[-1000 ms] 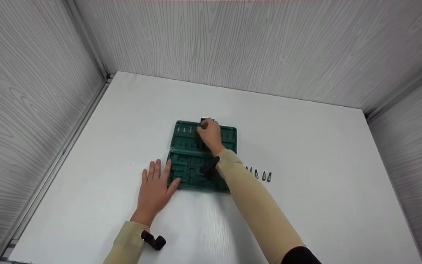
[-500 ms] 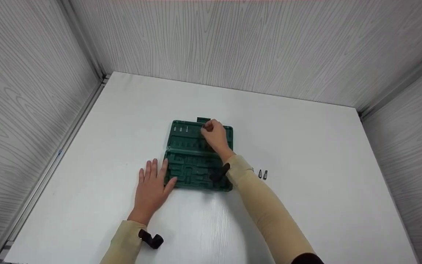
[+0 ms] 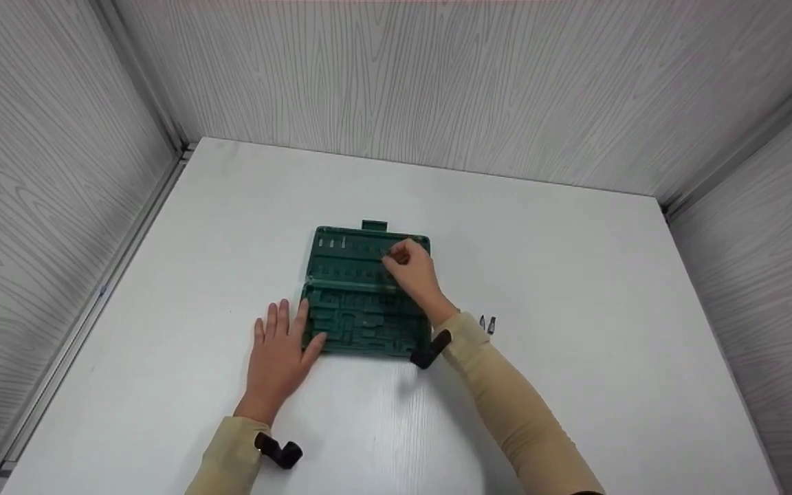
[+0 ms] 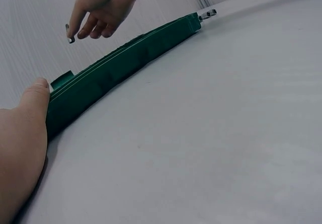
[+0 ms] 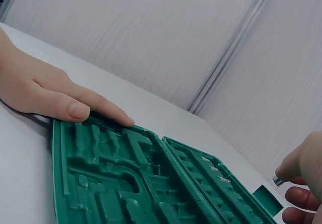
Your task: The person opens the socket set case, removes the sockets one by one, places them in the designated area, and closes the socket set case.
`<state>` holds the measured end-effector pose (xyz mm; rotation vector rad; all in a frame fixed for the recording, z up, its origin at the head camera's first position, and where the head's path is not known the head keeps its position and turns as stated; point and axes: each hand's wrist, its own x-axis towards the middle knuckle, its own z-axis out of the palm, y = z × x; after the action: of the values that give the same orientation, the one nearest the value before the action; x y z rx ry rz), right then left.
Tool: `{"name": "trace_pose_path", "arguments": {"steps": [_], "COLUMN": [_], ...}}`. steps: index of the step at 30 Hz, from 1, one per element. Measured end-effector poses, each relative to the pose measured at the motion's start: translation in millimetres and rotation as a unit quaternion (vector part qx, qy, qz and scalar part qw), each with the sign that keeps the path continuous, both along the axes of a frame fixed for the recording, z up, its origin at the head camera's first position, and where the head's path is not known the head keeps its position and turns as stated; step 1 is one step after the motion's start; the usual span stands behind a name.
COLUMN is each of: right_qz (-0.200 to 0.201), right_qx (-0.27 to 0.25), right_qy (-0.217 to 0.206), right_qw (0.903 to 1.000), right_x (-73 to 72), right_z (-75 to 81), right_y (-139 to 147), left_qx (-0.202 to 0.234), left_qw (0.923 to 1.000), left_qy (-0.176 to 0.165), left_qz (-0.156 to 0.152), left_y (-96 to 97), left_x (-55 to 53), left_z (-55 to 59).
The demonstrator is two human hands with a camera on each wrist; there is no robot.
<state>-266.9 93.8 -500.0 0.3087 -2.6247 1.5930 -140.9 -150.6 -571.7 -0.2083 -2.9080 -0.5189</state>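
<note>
A green plastic bit case [image 3: 368,282] lies unfolded on the white table, its moulded slots facing up. My left hand [image 3: 276,364] rests by its left side with fingers spread, thumb and forefinger touching the rim. Above the case's far half, my right hand [image 3: 415,275] pinches a small metal screwdriver bit [image 4: 70,34] between thumb and forefinger; the right wrist view also shows the bit [image 5: 278,180]. Three silver bits [image 3: 331,243] sit in the far-left slots. Two loose bits [image 3: 487,324] lie on the table right of the case, partly beside my right sleeve.
A latch flap [image 3: 374,225] sticks out from the far edge of the case. The white table [image 3: 575,289] extends around it, bounded by grey wood-grain walls [image 3: 396,82] at the back and sides. My right forearm crosses over the table beside the case.
My right hand has moved rightward and slightly nearer over the far half of the case. My left hand stays at the rim. The whole head view has shifted a little.
</note>
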Motion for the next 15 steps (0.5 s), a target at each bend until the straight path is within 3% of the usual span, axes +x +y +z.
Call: {"name": "trace_pose_path", "arguments": {"steps": [15], "right_qz": [-0.013], "right_qx": [-0.061], "right_qy": [-0.057], "right_qw": [0.9964], "right_x": [44.8], "right_z": [-2.7], "right_y": [34], "left_qx": [0.006], "left_qw": [1.0000], "left_qy": [0.007], "left_qz": [0.001], "left_y": [0.3], "left_x": [1.5], "left_z": [1.1]}}
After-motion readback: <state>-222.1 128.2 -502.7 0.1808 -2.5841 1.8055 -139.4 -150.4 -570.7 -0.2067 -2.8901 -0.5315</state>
